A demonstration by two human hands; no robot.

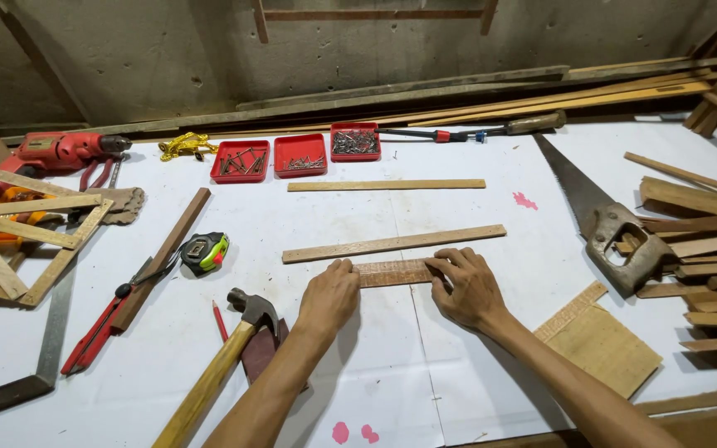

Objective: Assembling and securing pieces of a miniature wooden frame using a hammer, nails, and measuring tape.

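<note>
A short reddish wooden strip lies flat on the white-covered workbench. My left hand grips its left end and my right hand grips its right end, fingers curled over the top edge. Just beyond the strip lies a longer pale wooden slat, slightly angled. A second thin slat lies farther back. The middle of the held strip shows between my hands.
A claw hammer, red pencil, tape measure, red pliers and dark wood bar lie left. Three red trays of nails sit at the back. A handsaw, plywood piece and stacked slats lie right.
</note>
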